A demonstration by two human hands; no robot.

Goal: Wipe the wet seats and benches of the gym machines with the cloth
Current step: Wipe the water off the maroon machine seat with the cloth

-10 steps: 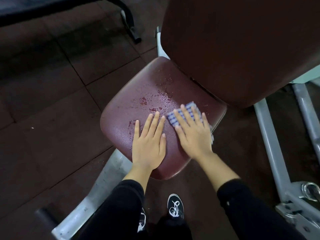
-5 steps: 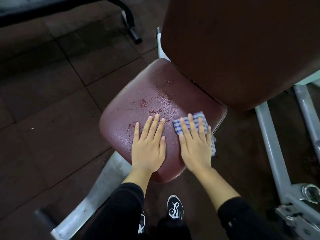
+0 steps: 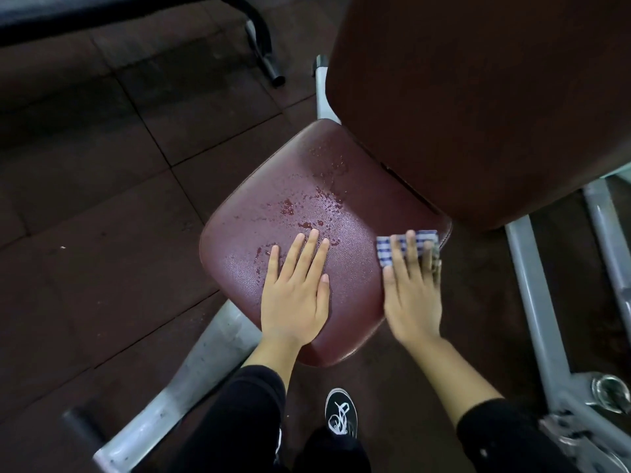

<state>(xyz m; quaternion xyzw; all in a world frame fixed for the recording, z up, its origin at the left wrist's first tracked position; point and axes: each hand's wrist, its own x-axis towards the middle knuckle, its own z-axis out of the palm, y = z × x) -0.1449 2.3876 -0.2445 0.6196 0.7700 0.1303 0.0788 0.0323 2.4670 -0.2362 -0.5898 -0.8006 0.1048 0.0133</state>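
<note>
Sliding rightward since a second ago, my right hand has carried the blue-checked cloth from mid-seat to the right edge of the maroon seat, fingers flat and pressing it down, while my left hand lies open, palm down, holding nothing. One more push could sweep the cloth off that edge, and the droplets ahead of my left fingers would stay unwiped. I count one cloth, one wet seat, one backrest, two hands.
</note>
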